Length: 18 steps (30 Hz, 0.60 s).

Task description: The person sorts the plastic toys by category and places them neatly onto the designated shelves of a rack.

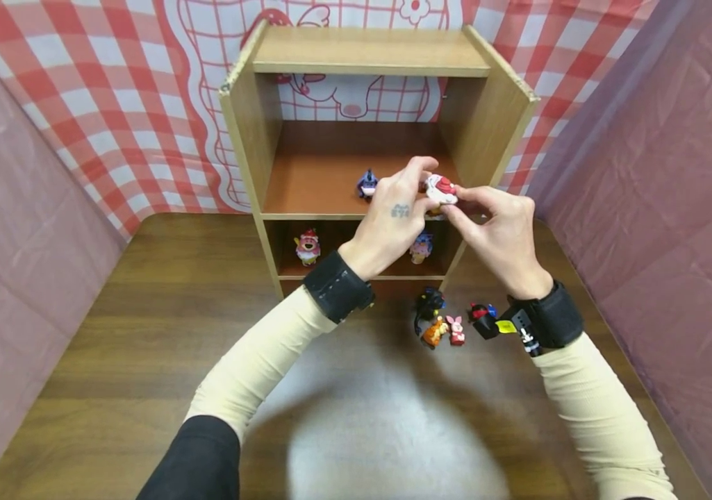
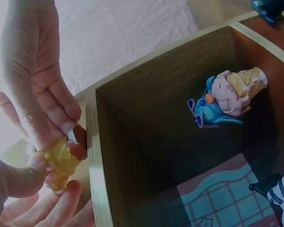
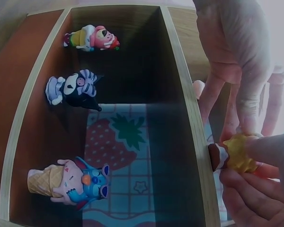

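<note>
In the head view a small white and red figurine (image 1: pixel 441 189) is held up before the shelf unit's middle board. The left hand (image 1: pixel 396 215) pinches it from the left, and the right hand (image 1: pixel 506 232) grips its right side between thumb and fingers. Both wrist views show its yellow cone-like part (image 2: pixel 61 161) and a brown and white end (image 3: pixel 218 157), close to the shelf's edge. Behind the hands, a blue donkey figurine (image 1: pixel 367 184) stands on the upper board. One level down, a blue figurine in an ice-cream cone (image 3: pixel 78 183) stands on the right.
The wooden shelf unit (image 1: pixel 371 52) stands against a checked cloth. Its lower compartment holds a pink bear figurine (image 1: pixel 308 248) and a black and purple figurine (image 3: pixel 75 88). On the table below are an orange figurine (image 1: pixel 435 332), a pink piglet figurine (image 1: pixel 456 330) and dark figurines (image 1: pixel 431 302).
</note>
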Tool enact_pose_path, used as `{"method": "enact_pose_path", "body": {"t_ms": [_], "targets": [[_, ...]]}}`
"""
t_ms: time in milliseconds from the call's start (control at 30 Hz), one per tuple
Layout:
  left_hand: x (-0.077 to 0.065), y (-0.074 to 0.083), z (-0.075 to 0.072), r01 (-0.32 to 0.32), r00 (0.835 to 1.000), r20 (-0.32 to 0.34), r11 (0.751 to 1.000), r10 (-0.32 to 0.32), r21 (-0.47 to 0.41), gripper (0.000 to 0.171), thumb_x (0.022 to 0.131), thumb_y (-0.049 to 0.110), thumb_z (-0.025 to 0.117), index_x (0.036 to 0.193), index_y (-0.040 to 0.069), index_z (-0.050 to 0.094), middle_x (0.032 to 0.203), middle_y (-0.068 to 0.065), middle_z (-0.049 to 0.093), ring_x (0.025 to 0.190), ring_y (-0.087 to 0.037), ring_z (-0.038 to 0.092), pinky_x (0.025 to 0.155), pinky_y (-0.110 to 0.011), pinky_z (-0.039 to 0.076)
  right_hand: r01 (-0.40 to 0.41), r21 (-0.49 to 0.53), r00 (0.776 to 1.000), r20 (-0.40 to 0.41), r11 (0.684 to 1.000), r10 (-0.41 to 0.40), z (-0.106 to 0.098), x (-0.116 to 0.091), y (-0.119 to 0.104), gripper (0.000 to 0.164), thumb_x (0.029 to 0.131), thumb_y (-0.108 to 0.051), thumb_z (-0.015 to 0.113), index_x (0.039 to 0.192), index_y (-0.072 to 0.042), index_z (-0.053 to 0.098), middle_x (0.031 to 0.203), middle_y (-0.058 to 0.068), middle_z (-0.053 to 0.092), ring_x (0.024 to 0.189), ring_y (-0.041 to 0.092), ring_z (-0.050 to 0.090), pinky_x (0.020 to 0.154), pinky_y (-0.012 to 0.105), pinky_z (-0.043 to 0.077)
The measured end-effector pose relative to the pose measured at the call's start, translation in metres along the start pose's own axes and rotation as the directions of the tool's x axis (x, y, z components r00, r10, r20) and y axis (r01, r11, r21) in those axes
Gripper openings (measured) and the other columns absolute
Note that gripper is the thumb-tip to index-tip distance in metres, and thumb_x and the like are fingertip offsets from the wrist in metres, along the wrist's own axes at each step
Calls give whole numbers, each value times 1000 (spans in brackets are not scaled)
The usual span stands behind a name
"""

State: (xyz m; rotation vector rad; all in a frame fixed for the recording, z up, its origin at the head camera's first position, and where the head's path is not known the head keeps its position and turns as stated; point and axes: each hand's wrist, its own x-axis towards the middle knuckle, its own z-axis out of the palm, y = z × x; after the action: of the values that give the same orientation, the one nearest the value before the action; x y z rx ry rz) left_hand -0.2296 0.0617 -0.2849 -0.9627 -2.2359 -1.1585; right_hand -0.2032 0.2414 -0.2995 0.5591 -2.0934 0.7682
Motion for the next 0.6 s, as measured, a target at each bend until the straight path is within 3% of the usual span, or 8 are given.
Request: {"method": "enact_pose_path", "body": {"t_ms": [233,500,600], "targets": [[5,-2,5,-16,1000,14,999,16,50,34,96,3,67,128,-2,57,120,-13,70,112,-22,67,95,-24,51,-5,-50,1000,1,999,5,0,0,2,22,84,-7,83,102,3,78,90,18,78,74,31,74,74,5,40],[7,-2,6,8,999,33,997,-10,82,31,97,3,66,127,-3,59,120,-13,70,109,-22,67,94,-25,51,-90,-88,995,24,992,93,5,4,-3,23,85,-8,82,103,5,77,89,19,77,78,32,76,72,16,41],[9,-3,6,12,999,36,993,-17,117,32,97,5,66,127,-3,60,119,-13,71,108,-22,69,93,-28,53,-116,-86,992,44,990,120,7,8,-5,23,87,-6,79,105,7,75,91,21,77,78,32,76,69,6,40]]}}
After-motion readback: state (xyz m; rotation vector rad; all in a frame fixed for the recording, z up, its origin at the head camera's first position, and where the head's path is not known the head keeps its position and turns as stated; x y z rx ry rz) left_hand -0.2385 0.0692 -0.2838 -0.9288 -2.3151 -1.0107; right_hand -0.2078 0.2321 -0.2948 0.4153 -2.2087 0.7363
